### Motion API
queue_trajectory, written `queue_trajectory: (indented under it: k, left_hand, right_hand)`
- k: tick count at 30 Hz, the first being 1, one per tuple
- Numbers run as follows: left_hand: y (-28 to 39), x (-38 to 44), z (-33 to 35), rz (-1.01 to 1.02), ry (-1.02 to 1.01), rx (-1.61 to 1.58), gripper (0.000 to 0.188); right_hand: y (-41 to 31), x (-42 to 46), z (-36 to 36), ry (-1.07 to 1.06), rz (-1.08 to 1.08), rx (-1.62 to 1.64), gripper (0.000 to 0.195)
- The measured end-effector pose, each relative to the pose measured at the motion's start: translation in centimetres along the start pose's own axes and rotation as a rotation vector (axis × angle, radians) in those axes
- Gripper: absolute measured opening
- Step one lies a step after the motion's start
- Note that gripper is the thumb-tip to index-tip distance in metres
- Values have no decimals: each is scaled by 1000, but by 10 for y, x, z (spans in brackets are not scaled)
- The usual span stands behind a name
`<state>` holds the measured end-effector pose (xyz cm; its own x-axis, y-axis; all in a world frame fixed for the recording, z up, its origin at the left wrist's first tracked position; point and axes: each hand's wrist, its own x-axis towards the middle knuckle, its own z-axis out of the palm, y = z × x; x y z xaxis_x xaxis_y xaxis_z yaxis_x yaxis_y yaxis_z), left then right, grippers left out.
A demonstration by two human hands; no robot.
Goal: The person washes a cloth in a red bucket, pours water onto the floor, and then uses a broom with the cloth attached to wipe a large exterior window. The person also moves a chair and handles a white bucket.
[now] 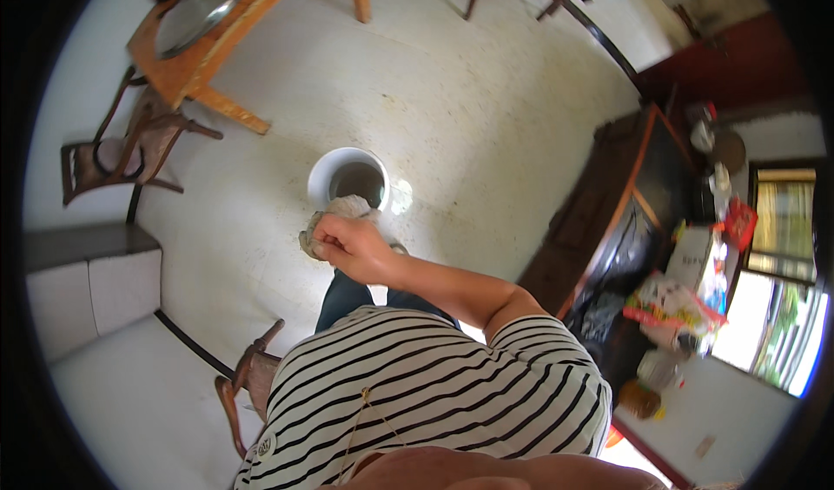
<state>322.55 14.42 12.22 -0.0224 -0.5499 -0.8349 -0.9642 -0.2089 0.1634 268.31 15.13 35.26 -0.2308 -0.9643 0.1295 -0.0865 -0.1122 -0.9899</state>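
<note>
My right hand (355, 245) is closed on a crumpled greyish cloth (350, 207), just over the near rim of a white bucket (320, 176). Dark, murky water (359, 180) lies inside the bucket, which stands upright on the pale floor. Part of the cloth hangs out to the left of my fingers and hides the bucket's near edge. My left hand is out of view.
At the upper left stands a wooden table (215, 53) with a glass disc, a wooden chair (140, 138) below it. Another chair (257, 376) is close on my left. A dark cabinet (603, 210) laden with bags runs along the right.
</note>
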Motion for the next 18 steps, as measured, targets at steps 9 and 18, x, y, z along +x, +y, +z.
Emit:
queue_trajectory:
  k: [9,18]
  left_hand:
    - [244,232,-165,483,-11,-63,18]
    - [508,286,-124,410,-66,-118,18]
  right_hand:
    - [282,-168,-66,649,1147,-649,58]
    - [250,-477,-21,1196,1683,-403,26]
